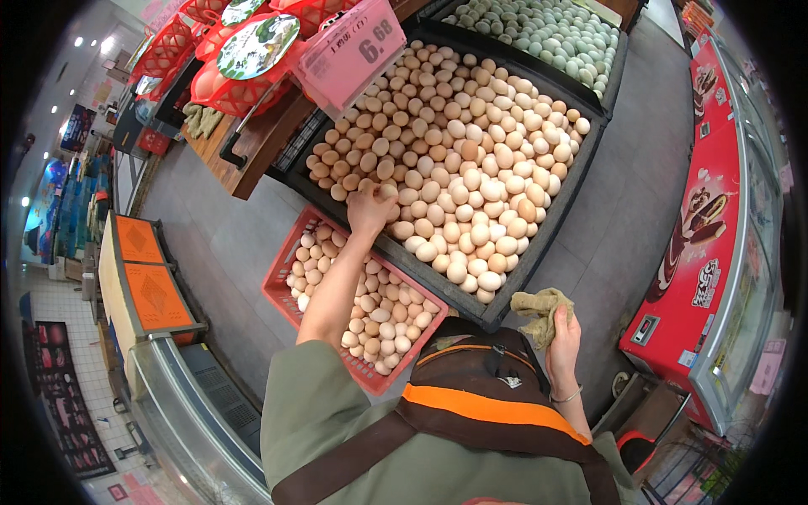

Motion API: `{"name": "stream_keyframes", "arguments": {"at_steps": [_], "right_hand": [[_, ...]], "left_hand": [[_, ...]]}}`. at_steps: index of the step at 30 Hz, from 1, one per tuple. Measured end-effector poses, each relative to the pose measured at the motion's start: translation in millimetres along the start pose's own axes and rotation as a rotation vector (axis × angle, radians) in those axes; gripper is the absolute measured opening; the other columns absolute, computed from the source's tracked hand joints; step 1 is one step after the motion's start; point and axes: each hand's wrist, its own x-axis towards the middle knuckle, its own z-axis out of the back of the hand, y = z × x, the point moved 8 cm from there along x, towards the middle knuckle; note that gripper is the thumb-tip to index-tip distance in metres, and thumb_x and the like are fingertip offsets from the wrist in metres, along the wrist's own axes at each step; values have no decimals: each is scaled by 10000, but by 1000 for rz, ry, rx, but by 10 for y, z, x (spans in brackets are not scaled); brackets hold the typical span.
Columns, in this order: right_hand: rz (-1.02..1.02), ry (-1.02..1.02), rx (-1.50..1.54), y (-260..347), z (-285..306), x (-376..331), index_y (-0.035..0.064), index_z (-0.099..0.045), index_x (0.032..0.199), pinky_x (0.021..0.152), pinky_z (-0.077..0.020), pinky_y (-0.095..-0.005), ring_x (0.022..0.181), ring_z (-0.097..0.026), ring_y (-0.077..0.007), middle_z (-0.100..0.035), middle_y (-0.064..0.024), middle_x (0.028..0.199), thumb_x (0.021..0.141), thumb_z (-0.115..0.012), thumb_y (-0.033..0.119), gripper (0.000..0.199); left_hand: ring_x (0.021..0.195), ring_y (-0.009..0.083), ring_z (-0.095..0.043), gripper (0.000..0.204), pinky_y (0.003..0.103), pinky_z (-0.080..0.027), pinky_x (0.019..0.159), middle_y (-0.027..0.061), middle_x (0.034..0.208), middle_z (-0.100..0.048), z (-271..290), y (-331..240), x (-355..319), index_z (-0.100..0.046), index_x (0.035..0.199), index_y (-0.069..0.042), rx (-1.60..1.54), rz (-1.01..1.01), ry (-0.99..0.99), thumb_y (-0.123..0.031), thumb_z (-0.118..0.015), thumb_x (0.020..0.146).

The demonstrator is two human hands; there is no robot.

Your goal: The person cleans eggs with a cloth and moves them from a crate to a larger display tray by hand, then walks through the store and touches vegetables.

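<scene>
A wide black-rimmed bin (551,244) is heaped with brown and cream eggs (454,160). My left hand (371,209) reaches over its near left rim, fingers curled round an egg (387,192) at the edge of the heap. Under my left forearm is a red plastic basket (278,282), filled with more eggs (383,316). My right hand (562,349) is raised just off the bin's near right corner. It grips a crumpled, yellowish-grey cloth (545,310). Its fingers are partly hidden behind the cloth.
Greenish eggs (555,38) fill another black bin beyond. At the upper left, red egg baskets (244,88) stand on a wooden ledge (252,156) beside a pink price sign (349,55). A red chest freezer (699,244) flanks the right; a glass case (189,421) stands lower left.
</scene>
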Motion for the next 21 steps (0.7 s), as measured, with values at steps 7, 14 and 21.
{"name": "stream_keyframes", "arguments": {"at_steps": [7, 14, 21], "right_hand": [[17, -99, 11, 3, 197, -120, -26, -578, 1205, 884, -471, -277, 996, -595, -137, -643, -74, 1127, 1028, -470, 234, 333], [-8, -68, -29, 30, 115, -139, -29, -573, 1194, 874, -478, -285, 1006, -597, -144, -630, -83, 1149, 1024, -475, 261, 351], [-18, -10, -34, 0, -37, -145, -18, -569, 1217, 905, -462, -280, 1013, -587, -136, -628, -65, 1150, 1027, -471, 262, 351]], "left_hand": [[1066, 345, -565, 411, 469, -439, 936, 147, 1050, -621, -228, 321, 211, -670, 951, -113, 259, 156, 98, -430, -692, 690], [1170, 371, -507, 658, 486, -371, 1012, 156, 1203, -589, -216, 218, 133, -644, 1064, -91, 342, 150, 100, -621, -689, 677], [1171, 334, -537, 781, 507, -363, 1014, 177, 1180, -619, -243, 176, 90, -621, 1114, -62, 400, 93, 7, -700, -665, 666]]}}
